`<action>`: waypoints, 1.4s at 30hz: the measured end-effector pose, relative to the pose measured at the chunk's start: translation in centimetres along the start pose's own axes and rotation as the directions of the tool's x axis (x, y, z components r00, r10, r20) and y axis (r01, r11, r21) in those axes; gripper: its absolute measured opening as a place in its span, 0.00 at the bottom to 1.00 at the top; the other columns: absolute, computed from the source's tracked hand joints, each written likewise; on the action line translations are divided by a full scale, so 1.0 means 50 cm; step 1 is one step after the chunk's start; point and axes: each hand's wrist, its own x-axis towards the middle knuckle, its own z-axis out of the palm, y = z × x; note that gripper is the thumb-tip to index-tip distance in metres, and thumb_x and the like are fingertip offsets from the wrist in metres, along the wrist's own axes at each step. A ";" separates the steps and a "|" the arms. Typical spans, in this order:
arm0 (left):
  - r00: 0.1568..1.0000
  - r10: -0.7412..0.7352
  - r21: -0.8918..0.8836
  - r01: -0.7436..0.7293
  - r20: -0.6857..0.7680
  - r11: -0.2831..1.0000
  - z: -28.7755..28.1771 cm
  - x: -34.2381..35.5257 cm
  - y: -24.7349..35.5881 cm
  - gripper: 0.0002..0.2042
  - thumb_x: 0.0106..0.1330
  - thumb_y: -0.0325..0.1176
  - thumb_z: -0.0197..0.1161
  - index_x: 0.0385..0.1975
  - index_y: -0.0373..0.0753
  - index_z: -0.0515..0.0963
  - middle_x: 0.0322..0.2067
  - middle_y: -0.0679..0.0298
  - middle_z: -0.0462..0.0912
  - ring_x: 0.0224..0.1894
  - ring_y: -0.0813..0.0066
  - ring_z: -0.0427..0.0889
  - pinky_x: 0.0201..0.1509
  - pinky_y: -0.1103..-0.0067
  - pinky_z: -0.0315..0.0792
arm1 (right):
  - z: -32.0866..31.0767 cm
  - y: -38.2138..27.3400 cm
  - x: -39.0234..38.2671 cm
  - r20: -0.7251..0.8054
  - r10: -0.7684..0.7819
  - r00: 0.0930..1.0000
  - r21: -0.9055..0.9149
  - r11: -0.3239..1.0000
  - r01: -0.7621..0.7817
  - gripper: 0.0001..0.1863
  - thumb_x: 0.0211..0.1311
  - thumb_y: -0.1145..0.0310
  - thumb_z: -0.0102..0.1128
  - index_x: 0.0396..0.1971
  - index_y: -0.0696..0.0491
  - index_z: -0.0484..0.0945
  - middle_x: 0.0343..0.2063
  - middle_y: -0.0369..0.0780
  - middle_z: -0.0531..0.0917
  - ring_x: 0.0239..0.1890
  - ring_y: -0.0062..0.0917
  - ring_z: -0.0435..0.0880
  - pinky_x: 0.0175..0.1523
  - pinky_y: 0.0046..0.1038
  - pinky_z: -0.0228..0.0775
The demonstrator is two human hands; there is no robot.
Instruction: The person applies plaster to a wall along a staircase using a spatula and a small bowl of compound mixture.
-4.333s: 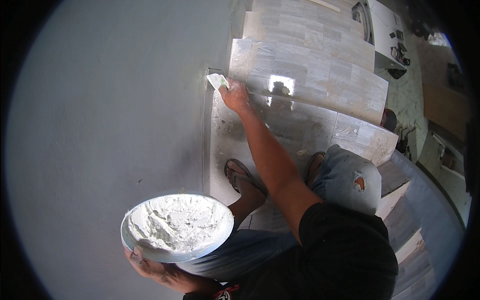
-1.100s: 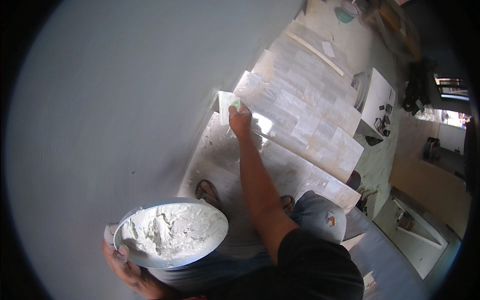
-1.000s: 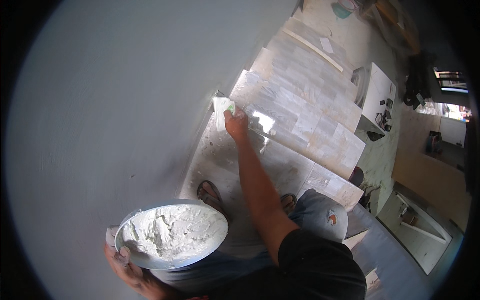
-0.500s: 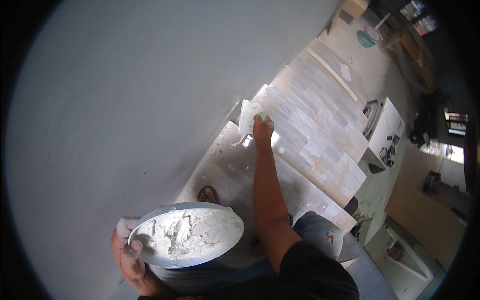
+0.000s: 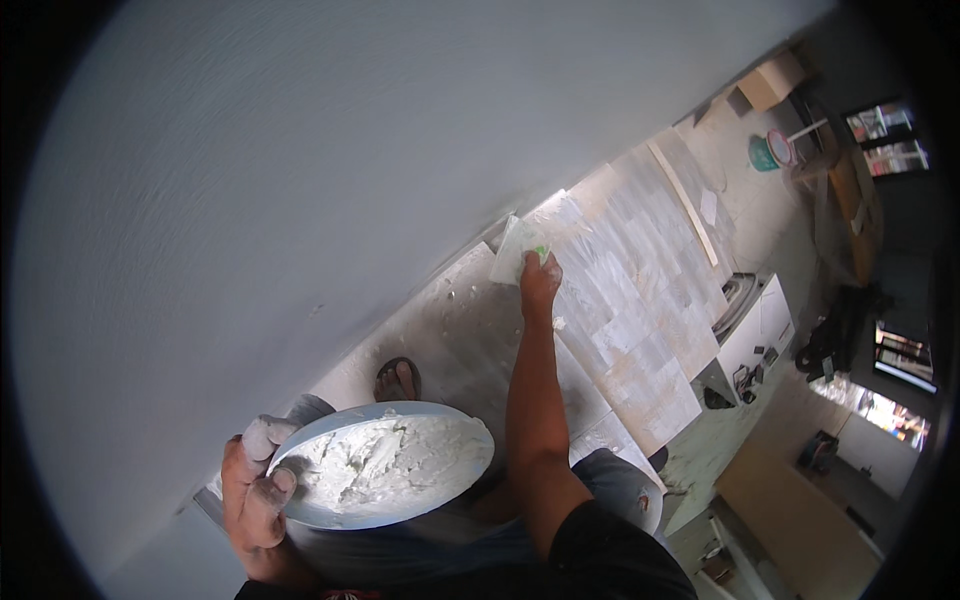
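The left hand (image 5: 258, 492) grips the bowl (image 5: 400, 517) by its left rim, apparently steadying the white paste (image 5: 390, 462) near the lap; the right hand (image 5: 541, 285) grips a spreader (image 5: 509, 256), seemingly leaving its broad blade free along the wall's (image 5: 300, 190) foot.

- Bowl (image 5: 400, 411): pale blue.
- Paste (image 5: 395, 465): white.
- Spreader (image 5: 512, 252): whitish, with a green patch.
- Wall (image 5: 250, 200): plain grey.
- Stair tiles (image 5: 625, 300): pale grey, wood-grain plank pattern.
- Sleeve (image 5: 610, 545): black.
- Trousers (image 5: 612, 487): faded blue.
- Bucket (image 5: 762, 154): teal, pinkish rim.
- Box (image 5: 772, 82): light brown.

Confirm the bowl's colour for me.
The bowl is pale blue, seen best in the head view.
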 end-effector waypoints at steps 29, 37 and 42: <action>0.929 0.222 0.040 -0.244 0.297 0.969 -0.001 -0.183 -0.178 0.18 0.58 0.39 0.49 0.32 0.25 0.69 0.30 0.38 0.76 0.38 0.44 0.76 0.42 0.65 0.68 | -0.430 -0.504 -0.368 -0.305 -0.242 0.921 0.798 0.464 0.386 0.16 0.58 0.69 0.46 0.45 0.59 0.69 0.37 0.40 0.79 0.36 0.28 0.81 0.35 0.26 0.74; 0.900 -0.024 -0.444 0.238 0.436 0.864 -0.018 -0.327 -0.158 0.18 0.60 0.39 0.51 0.37 0.27 0.67 0.32 0.46 0.74 0.37 0.60 0.76 0.43 0.71 0.70 | -0.482 -0.447 -0.450 -0.377 -0.038 0.925 0.797 0.495 0.345 0.10 0.58 0.69 0.46 0.39 0.53 0.72 0.27 0.35 0.79 0.22 0.20 0.76 0.22 0.21 0.63; 0.894 0.296 -0.156 -0.257 0.336 0.954 -0.084 -0.394 -0.070 0.21 0.57 0.37 0.51 0.36 0.18 0.65 0.25 0.36 0.75 0.26 0.43 0.77 0.37 0.59 0.71 | -0.538 -0.371 -0.417 -0.312 -0.061 0.948 0.759 0.584 0.287 0.12 0.57 0.68 0.46 0.40 0.54 0.72 0.30 0.35 0.80 0.26 0.23 0.79 0.25 0.22 0.67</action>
